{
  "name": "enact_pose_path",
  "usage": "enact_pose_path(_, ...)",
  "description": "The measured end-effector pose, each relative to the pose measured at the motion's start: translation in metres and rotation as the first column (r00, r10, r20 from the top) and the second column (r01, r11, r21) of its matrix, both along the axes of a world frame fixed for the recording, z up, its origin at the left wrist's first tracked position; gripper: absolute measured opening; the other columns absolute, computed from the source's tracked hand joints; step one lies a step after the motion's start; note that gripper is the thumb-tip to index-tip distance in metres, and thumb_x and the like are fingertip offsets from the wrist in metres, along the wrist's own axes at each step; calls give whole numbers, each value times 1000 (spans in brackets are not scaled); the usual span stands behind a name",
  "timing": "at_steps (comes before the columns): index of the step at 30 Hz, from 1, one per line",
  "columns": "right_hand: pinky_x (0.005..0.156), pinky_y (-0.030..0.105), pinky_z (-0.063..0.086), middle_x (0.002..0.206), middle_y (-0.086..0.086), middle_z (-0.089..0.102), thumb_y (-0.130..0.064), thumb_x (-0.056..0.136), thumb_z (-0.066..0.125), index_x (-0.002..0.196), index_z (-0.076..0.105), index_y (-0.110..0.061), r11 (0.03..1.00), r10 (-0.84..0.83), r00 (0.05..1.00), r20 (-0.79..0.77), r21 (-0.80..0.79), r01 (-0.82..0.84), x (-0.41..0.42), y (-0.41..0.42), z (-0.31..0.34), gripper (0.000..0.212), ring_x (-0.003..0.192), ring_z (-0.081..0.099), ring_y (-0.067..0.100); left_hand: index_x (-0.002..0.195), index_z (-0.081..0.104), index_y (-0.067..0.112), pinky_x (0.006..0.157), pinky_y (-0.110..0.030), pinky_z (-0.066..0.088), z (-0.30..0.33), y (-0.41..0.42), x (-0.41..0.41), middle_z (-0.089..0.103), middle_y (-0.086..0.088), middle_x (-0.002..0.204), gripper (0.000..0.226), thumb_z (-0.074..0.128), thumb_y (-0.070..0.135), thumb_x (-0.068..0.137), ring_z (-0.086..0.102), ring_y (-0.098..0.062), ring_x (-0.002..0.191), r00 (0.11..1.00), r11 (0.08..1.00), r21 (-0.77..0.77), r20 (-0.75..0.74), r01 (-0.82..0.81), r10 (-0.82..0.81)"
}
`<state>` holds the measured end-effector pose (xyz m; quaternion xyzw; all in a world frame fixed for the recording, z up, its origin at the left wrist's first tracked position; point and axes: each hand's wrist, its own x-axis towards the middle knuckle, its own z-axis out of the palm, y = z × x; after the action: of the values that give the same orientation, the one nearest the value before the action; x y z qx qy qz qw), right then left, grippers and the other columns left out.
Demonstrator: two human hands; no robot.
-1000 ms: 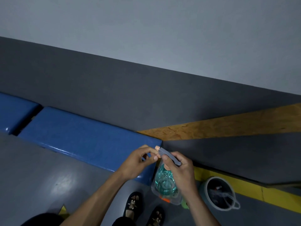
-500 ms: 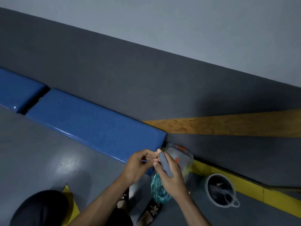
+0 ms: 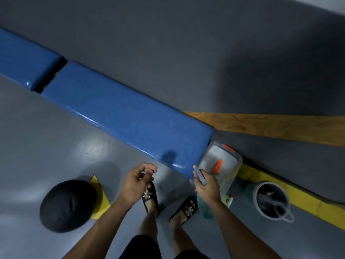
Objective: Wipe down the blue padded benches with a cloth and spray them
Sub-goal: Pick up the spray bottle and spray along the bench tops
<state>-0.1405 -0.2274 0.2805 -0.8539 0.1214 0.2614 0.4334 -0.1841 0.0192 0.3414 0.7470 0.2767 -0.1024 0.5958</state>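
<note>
The left hand (image 3: pixel 137 184), earlier touching the spray bottle (image 3: pixel 204 204) nozzle, has drawn away leftward, fingers (image 3: pixel 149 168) loosely curled, possibly pinching something small. The right hand (image 3: pixel 206 186) grips the bottle. The blue counter (image 3: pixel 119 113) lies just beyond both hands.

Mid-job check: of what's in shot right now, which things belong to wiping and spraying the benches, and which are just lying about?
For the job:
- long blue padded bench
- second blue padded bench
- green-tinted spray bottle with grey trigger, gripped by the right hand

Lying about:
- clear plastic tub with orange clips
- grey bucket
- round black cushion
</note>
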Motion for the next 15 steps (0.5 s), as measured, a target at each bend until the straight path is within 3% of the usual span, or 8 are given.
enact_pose_path(7, 79, 41, 55, 97, -2, 72, -26, 82, 61, 104, 68, -27, 989, 25, 994, -109, -141, -41, -15, 1, -53, 23, 93, 67, 25, 86, 70, 26, 64, -20, 51, -33, 29, 12, 71, 12, 89, 28, 53, 8, 98, 67, -11, 74, 996, 994, 50, -18, 94, -93)
enact_pose_path(11, 79, 37, 51, 104, 6, 71, -23, 86, 62, 106, 66, -19, 974, 19, 988, -150, -219, -52, -24, -4, -63, 21, 99, 65, 30, 94, 69, 27, 75, -31, 52, -49, 41, 28, 71, 13, 96, 16, 54, 25, 96, 68, -12, 84, 980, 975, 107, 27, 194, -198)
enact_pose_path(15, 79, 30, 45, 111, 9, 70, -19, 87, 63, 112, 66, -15, 977, 4, 985, -172, -209, -41, -23, -4, -68, 26, 105, 63, 30, 104, 68, 34, 84, -28, 52, -62, 49, 41, 70, 18, 102, 15, 56, 26, 98, 67, -8, 96, 969, 961, 134, 25, 241, -247)
